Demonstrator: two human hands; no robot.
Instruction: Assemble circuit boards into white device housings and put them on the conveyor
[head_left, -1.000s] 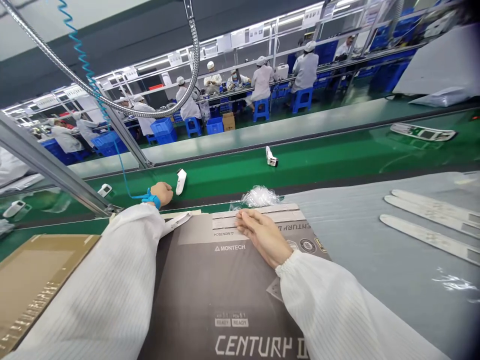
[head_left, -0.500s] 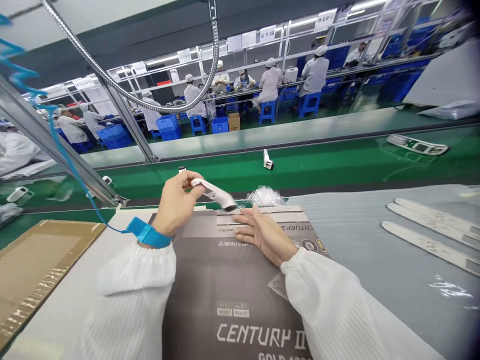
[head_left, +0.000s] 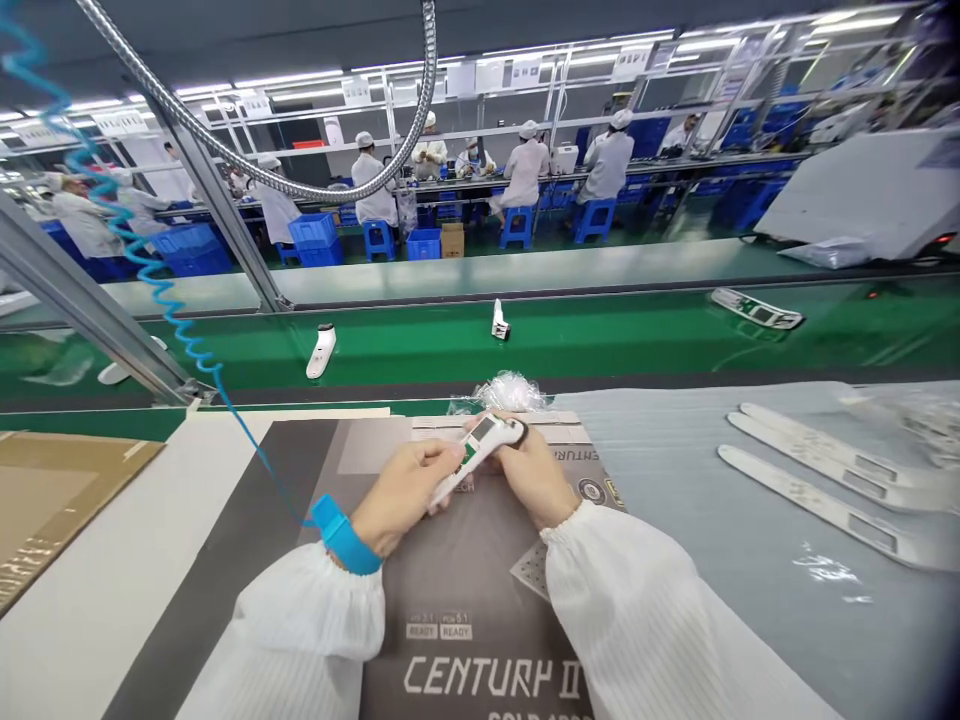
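A white handheld device body (head_left: 487,434), its green circuit board and small screen showing, is held tilted between both hands. My left hand (head_left: 411,484), with a blue wrist strap (head_left: 345,535) and coiled cord, grips its lower end with thumb and fingers. Around the wider, dark-tipped end my right hand (head_left: 536,470) is closed; some of its fingers are hidden behind the device. Underneath lies a dark printed carton sheet (head_left: 465,580). Just beyond the hands sits a crumpled clear plastic bag (head_left: 511,391).
On the green conveyor belt (head_left: 600,340) lie similar white devices, one at the left (head_left: 322,352) and one in the middle (head_left: 500,320). Long white casing strips (head_left: 814,500) rest on the grey foam sheet at right. Brown cardboard (head_left: 67,490) lies at left. People sit at benches beyond.
The device has come down nearer me and turned so its board and screen show. My right hand, open before, now grips it too. The camera view has shifted.
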